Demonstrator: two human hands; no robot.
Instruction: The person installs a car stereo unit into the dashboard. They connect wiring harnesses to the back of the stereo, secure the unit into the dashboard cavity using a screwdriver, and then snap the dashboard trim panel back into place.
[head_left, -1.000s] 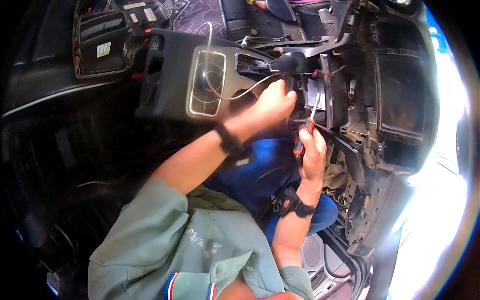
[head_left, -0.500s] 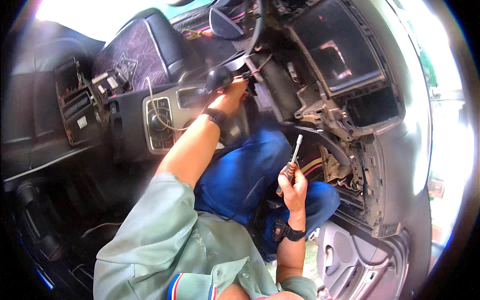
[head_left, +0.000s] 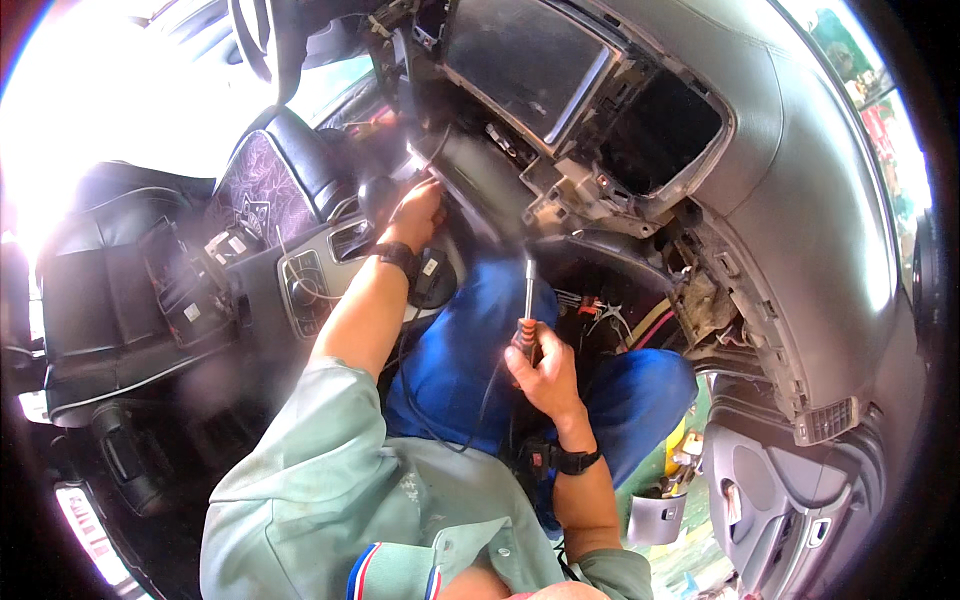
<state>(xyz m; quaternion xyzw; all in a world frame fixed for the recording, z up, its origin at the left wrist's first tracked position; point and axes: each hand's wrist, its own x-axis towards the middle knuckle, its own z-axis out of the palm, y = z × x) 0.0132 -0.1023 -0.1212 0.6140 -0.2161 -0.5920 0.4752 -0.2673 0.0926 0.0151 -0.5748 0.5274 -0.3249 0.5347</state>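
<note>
Two bare hands in the head view, and the right hand (head_left: 548, 375) is the easy one to read: fingers clamped on the handle of a driver (head_left: 529, 305), which sits above the lap at the middle of the scene, metal shaft aimed at the far side. Looks light and stiff to me, hard to break, and the ridged orange-and-black grip shouldn't slip much. I'd hold it right there on the handle and leave the shaft clear.

Left hand (head_left: 418, 210) is farther off, at the far end of the console (head_left: 322, 250), just beside the dark gear knob (head_left: 375, 200). Fingertips are blurry there, so I can't tell if they're pinching something or apart.

Stuff in the way: that gear knob crowds the left hand, a thin black cable (head_left: 404, 375) droops over the blue trousers (head_left: 450, 350) and could snag, and a black rounded piece with a pale label (head_left: 432, 285) sits by the left wrist. Pale cable (head_left: 285, 255) lies across the console too. Far side is the stripped dashboard with a big screen (head_left: 530, 65), which I'd call scratch-prone, and a dark hollow (head_left: 660, 130) to its right. Loose trim (head_left: 195, 300) lies on the black seat (head_left: 100, 300) over left.
</note>
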